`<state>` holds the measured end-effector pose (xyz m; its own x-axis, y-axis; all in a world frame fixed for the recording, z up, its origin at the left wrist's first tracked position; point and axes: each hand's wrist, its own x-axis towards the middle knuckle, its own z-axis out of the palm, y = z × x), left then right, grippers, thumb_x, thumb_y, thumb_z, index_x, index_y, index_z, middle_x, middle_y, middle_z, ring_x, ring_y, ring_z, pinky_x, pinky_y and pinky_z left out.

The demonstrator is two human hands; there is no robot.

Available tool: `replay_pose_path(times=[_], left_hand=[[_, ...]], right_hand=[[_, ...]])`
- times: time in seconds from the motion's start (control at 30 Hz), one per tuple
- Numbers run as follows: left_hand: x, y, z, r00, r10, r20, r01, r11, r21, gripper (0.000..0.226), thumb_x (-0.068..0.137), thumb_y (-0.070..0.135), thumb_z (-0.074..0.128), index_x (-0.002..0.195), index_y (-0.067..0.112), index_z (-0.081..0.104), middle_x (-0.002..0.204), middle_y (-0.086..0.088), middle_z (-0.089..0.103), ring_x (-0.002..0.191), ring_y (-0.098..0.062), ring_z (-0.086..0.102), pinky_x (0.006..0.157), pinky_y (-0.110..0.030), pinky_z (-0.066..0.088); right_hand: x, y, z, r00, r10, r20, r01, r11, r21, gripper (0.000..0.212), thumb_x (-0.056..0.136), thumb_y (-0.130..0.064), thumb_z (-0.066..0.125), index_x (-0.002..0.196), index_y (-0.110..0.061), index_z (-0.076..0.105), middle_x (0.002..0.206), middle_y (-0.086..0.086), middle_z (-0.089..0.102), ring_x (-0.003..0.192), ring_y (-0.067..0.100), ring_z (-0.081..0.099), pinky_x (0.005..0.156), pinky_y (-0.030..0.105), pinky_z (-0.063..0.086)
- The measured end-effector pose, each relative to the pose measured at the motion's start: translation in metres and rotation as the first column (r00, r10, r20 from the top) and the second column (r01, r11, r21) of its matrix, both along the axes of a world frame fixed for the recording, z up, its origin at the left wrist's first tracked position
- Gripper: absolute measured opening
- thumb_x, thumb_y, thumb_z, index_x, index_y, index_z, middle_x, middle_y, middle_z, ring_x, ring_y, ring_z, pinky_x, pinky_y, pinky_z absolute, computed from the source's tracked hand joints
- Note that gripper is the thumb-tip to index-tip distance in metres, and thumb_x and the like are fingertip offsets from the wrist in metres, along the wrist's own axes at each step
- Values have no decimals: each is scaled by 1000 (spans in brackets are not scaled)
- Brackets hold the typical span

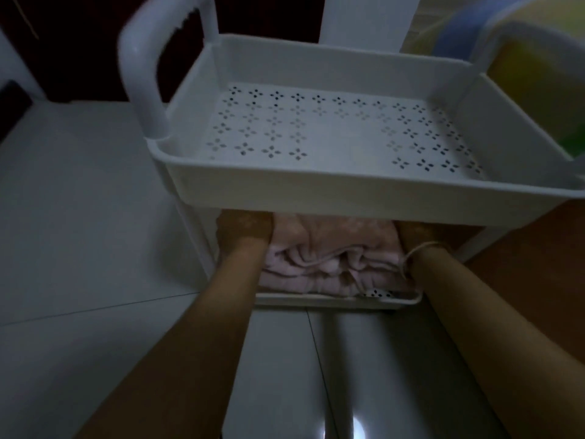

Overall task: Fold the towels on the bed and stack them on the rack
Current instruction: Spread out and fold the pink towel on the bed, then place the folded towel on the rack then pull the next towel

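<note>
A white plastic rack (pixel 348 191) stands on the floor in front of me, its perforated top tray bare. On the shelf below lies a stack of folded pink towels (pixel 329 258). My left hand (pixel 243 228) is at the stack's left side and my right hand (pixel 414 232) at its right side. The fingers of both hands are hidden under the top tray, so their grip cannot be made out. A thin string is tied around my right wrist.
A tall white handle (pixel 139 74) rises at the rack's left end. Grey glossy floor tiles (pixel 79 232) spread to the left and below. A yellow, blue and green bundle (pixel 538 58) sits at the upper right, beside a brown surface (pixel 538 248).
</note>
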<state>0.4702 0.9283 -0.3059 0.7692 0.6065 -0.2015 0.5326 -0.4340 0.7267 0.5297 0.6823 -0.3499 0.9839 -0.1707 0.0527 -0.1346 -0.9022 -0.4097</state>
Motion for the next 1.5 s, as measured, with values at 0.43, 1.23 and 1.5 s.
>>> replay_pose_path(times=[0.43, 1.23, 1.5], left_hand=[[-5, -12, -32, 991, -48, -129, 85, 952, 294, 55, 95, 31, 49, 144, 9, 37, 148, -22, 35, 136, -39, 34, 111, -45, 28], [-171, -90, 11, 627, -757, 184, 555, 600, 577, 23, 83, 24, 48, 83, 18, 70, 76, 3, 66, 65, -20, 62, 61, -33, 46], [-274, -250, 241, 228, -802, 552, 361, 597, 717, 12, 82, 20, 51, 76, 17, 60, 74, -3, 60, 71, -29, 54, 62, -43, 41]], right_hand=[[-9, -20, -20, 966, -146, -211, 144, 989, -25, 76, 90, -50, 56, 148, -13, 26, 153, 12, 28, 138, 33, 30, 113, 38, 24], [-235, -15, 78, 857, 489, 161, -481, 872, -91, 39, 77, -24, 47, 109, -14, 68, 94, 5, 71, 82, 26, 67, 67, 29, 54], [-359, -171, 295, 805, 61, 590, -156, 982, 111, 36, 76, -19, 42, 102, -17, 66, 91, -1, 70, 84, 17, 65, 77, 31, 51]])
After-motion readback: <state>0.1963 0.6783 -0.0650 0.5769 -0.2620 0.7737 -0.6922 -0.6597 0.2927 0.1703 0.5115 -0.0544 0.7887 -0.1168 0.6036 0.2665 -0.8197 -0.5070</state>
